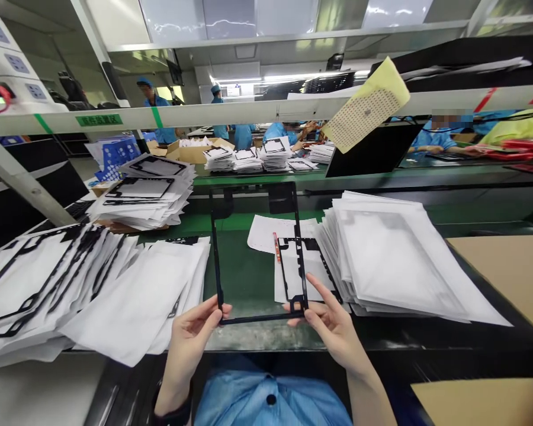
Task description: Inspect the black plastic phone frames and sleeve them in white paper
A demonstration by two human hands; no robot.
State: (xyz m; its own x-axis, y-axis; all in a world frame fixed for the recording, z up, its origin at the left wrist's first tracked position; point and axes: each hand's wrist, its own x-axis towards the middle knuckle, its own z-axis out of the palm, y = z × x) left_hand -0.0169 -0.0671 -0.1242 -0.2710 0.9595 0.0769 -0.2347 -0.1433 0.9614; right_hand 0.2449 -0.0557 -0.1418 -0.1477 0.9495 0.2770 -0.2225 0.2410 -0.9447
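A thin black rectangular frame (217, 254) is held up in front of me above the green bench. My left hand (195, 328) pinches its lower left corner between thumb and fingers. At the lower right corner, my right hand (331, 325) grips it the same way, with the index finger stretched up along the side. Through and behind the frame, a similar black frame (284, 272) lies on a white sheet, with a red-and-white marker-like stick (276, 247) beside it. A white paper (260, 234) lies just beyond.
Stacks of white sheets with black frames (31, 284) stand at left, with a loose sheet pile (137, 302) beside them. Another stack (146, 195) sits behind. A tall sheet stack (391, 254) is on the right. A rail (249, 112) crosses ahead, bearing a yellow card (366, 109); people in blue work beyond.
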